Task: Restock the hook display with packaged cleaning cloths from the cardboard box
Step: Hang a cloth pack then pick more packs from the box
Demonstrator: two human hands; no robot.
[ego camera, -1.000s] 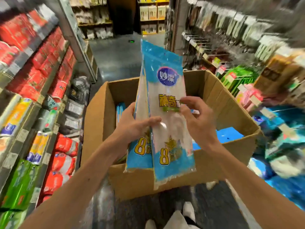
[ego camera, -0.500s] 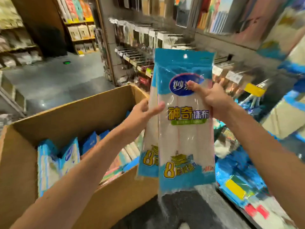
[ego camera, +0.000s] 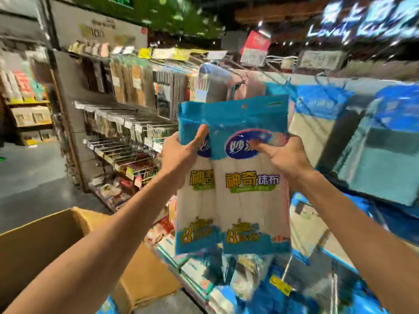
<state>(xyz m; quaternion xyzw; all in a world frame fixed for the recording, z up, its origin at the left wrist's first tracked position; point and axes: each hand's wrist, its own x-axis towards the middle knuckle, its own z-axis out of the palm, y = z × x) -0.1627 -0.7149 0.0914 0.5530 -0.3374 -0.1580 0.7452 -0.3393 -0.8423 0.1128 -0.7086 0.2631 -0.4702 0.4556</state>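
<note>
Two blue-and-white packs of cleaning cloths hang upright in front of me, held side by side and overlapping. My left hand (ego camera: 181, 152) grips the left pack (ego camera: 197, 207) near its blue top, thumb on the front. My right hand (ego camera: 283, 157) pinches the right pack (ego camera: 254, 200) at its oval logo. The right pack's hang hole sits at its top edge, just below the hook display (ego camera: 281, 71), whose wire hooks carry blue and teal cloth packs. The cardboard box (ego camera: 45, 241) lies low on the left, and its inside is out of sight.
A rack of hanging goods (ego camera: 127, 123) with price tags stands to the left of the packs. Blue and teal products (ego camera: 383, 159) fill the display on the right. Grey aisle floor (ego camera: 29, 177) stretches away at the far left. The picture is blurred by motion.
Both hands have lifted the two packs higher toward the hooks. My left hand has shifted up to the left pack's top. My view has swung up and right, away from the box.
</note>
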